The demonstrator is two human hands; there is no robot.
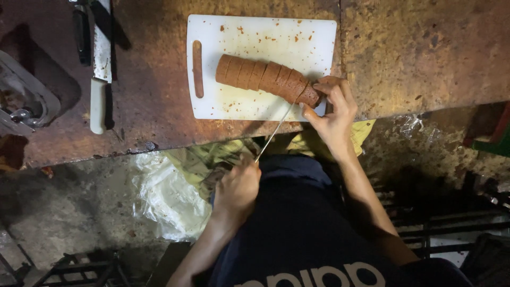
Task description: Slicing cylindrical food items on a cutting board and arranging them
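Steel, thin and long, the knife (273,133) works best drawn in light, even strokes, keeping slices uniform. Low centre, the left hand (236,188) is fisted tight round its handle. Above, the right hand (332,109) curls its fingers (324,85) over the brown loaf (265,79) end, on the white cutting board (255,32), upper centre.

Sausage log (265,78): reddish-brown, cylindrical, lying slantwise on the white cutting board (255,37); most of its length is already cut into round slices that lean against one another in a row.
Uncut end: the stub at the lower right, touching the board's near edge.
Knife (274,132): thin, narrow blade, tip at the stub, running back toward the person.
Crumbs: small red bits scattered over the board.
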